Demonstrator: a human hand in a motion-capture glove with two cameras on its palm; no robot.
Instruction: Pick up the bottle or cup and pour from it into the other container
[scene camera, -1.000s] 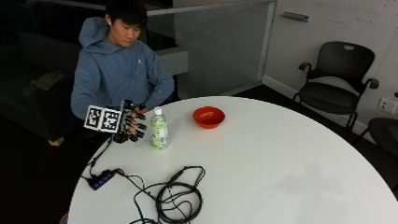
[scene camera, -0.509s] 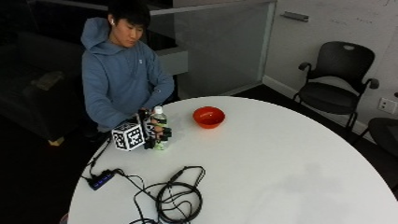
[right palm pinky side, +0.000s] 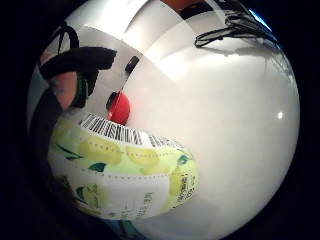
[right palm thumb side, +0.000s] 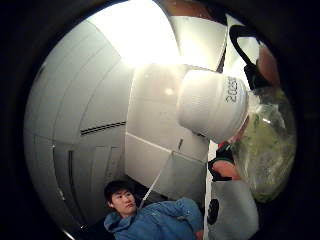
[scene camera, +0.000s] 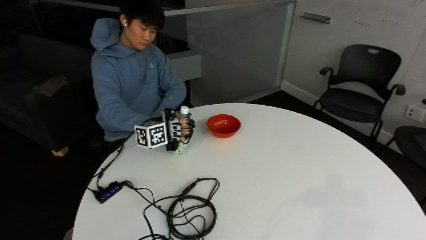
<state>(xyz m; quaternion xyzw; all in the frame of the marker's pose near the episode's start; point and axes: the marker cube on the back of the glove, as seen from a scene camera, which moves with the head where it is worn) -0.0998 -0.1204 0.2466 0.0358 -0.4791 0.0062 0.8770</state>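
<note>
**So: gloved hand grasps bottle beside bowl**

We see a person in a blue hoodie seated at a round white table (scene camera: 299, 170). Their right hand (scene camera: 178, 131), in a black glove, is wrapped around a bottle (scene camera: 182, 126), fingers (scene camera: 188, 128) curled across its front. We read that as a grasp on the bottle. Whether its base touches the table or sits just above it, we cannot tell.

Bottle is upright, white cap (scene camera: 184, 108) on top, near the table edge closest to the person. An orange bowl (scene camera: 223, 125) sits on the table just beside it, apart from it.

Writing: in the thumb side palm view the cap (right palm thumb side: 212, 104) fills the middle and carries printed digits on its side; we read "2025", the rest hidden. Below the cap the clear body shows greenish contents. In the little finger side palm view the bottle's label (right palm pinky side: 125, 172) is close to the palm: yellow-green lemons with green leaves on a white band, a black barcode along one edge, a block of small print we cannot read. No brand name legible. The bowl (right palm pinky side: 119, 108) shows red past the label.

Elsewhere on the table we note a coil of black cable (scene camera: 190, 215) and a small black hub (scene camera: 108, 192) with a blue light, well apart from the bottle.
</note>
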